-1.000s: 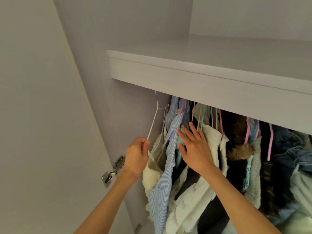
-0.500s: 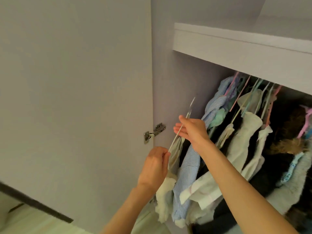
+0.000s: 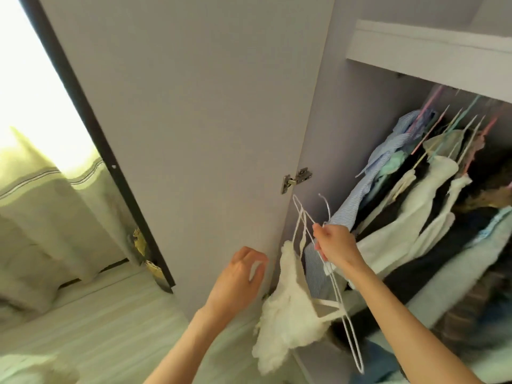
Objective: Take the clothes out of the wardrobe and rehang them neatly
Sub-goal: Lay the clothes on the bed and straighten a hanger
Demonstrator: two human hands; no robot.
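While the right hand point(image 3: 333, 245) pinches the thin white wire hanger point(image 3: 329, 275) near its hook, the fluffy white garment point(image 3: 288, 322) dangles below and left of that grip, outside the wardrobe, nearest the empty, loosely curled left hand point(image 3: 241, 275).

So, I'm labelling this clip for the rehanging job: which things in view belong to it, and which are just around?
Part of the job:
- thin white wire hanger, gripped by the right hand
- fluffy cream garment dangling from it
- left hand, holding nothing
- blue striped shirt and other hung clothes

Just around:
- grey wardrobe door
- metal hinge
- pale curtain
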